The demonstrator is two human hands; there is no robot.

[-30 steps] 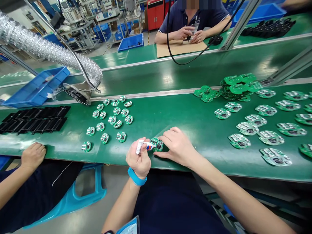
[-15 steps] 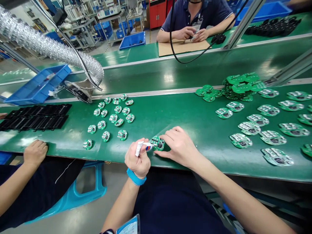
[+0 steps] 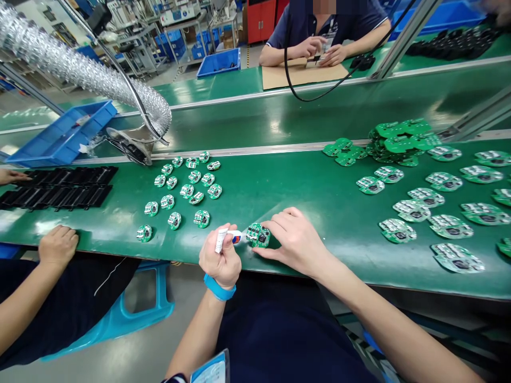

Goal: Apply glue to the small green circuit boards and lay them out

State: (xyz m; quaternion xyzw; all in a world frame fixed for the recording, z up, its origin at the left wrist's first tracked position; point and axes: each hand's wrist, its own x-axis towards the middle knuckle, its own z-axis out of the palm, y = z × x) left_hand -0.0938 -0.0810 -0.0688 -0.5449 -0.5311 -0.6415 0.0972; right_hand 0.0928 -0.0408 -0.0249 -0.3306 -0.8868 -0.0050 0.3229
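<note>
Well, the grip of the left hand [image 3: 220, 260] is clamped on a small white tube [image 3: 224, 239], its tip just beside a green circuit board [image 3: 258, 235]. The right hand [image 3: 295, 240] clamps that board on the green table [image 3: 307, 186]. Far left, a blue plastic tray [image 3: 59, 141] holds white scraps [image 3: 82, 121]; black moulded trays [image 3: 64, 186] lie nearby.

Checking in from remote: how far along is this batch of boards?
Probably done: the spread rows of circuit boards on the right. In hand: the right hand pins a board while the left hand holds a white tube at it. Probably left: the stacked pile of boards behind.
</note>
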